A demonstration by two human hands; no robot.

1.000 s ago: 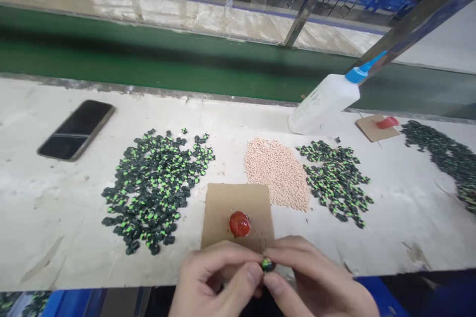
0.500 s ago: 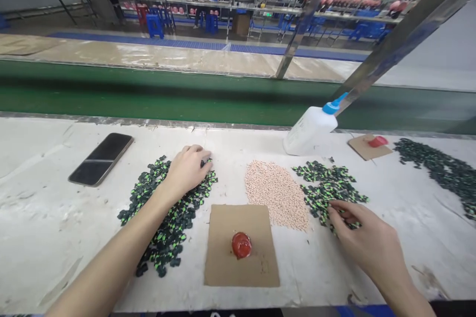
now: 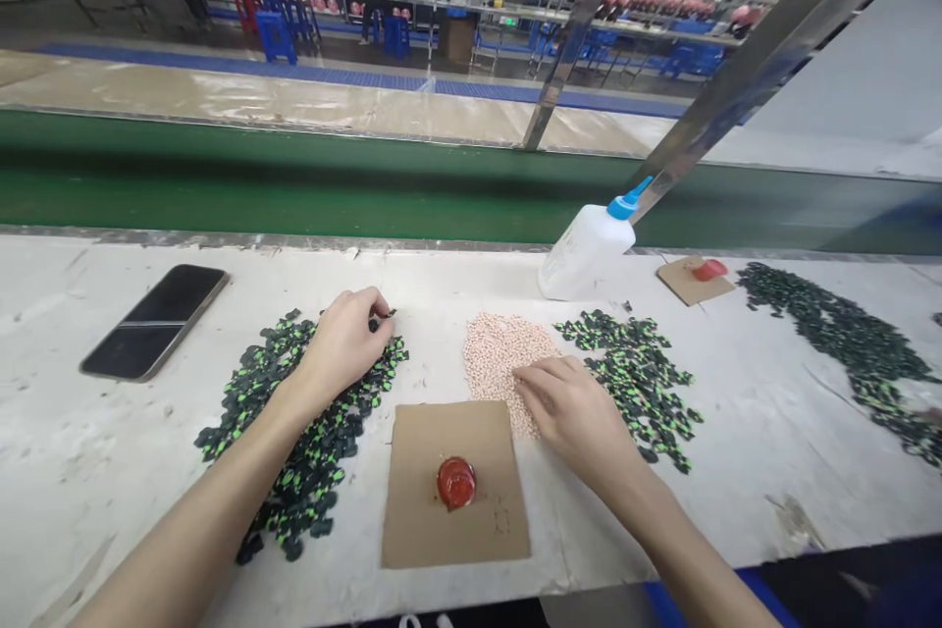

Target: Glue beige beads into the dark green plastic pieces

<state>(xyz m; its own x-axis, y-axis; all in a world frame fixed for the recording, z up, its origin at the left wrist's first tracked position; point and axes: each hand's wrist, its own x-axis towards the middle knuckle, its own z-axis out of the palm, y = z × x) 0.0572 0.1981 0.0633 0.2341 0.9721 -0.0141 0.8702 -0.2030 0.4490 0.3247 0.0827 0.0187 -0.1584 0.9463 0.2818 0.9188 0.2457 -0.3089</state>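
My left hand (image 3: 345, 339) is over the upper end of the left pile of small black-and-green pieces (image 3: 294, 481). Its thumb and index finger pinch one small dark piece (image 3: 386, 315). My right hand (image 3: 578, 412) reaches to the mound of tiny pale pink beads (image 3: 497, 353), fingertips drawn together at its surface. Whatever those fingertips hold is too small to make out. Beyond that hand lies a second pile of black-and-green pieces (image 3: 648, 378). A cardboard square (image 3: 412, 535) lies in front, with a red glossy blob or small cap (image 3: 456, 483) on it.
A white bottle with a blue nozzle (image 3: 587, 253) stands behind the beads. At the left is a phone (image 3: 154, 322). Farther right are a smaller cardboard piece (image 3: 681, 285) with a red cap (image 3: 709, 270) and another dark pile (image 3: 831, 319). A green conveyor (image 3: 294, 182) runs behind the table.
My right hand has moved left from the right pile to the beads. My left hand's thumb and index finger have closed on a dark piece. The whole view has shifted slightly.
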